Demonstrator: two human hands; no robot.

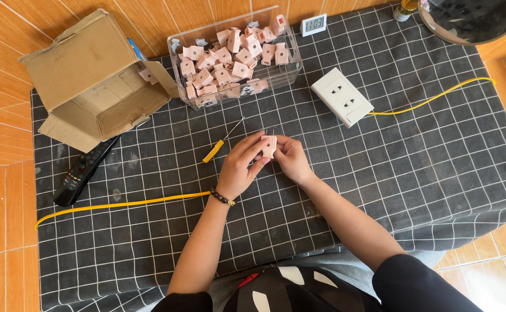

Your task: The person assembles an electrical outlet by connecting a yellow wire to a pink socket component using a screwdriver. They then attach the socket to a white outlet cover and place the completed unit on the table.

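I am seeing both hands meeting at the frame's centre, the left hand (238,167) and right hand (292,159) together pinching a small pink plug (268,146) above the checked table (426,150). A yellow-handled screwdriver (221,143) is lying just left; a clear bin (235,58) of pink plugs is sitting above.

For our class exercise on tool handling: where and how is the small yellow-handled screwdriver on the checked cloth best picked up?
Pinch the small yellow-handled screwdriver by its thicker yellow handle, probably coming from above with the left hand, which is nearest. It lies flat and diagonal, its thin metal shaft pointing up-right towards the clear plastic bin.
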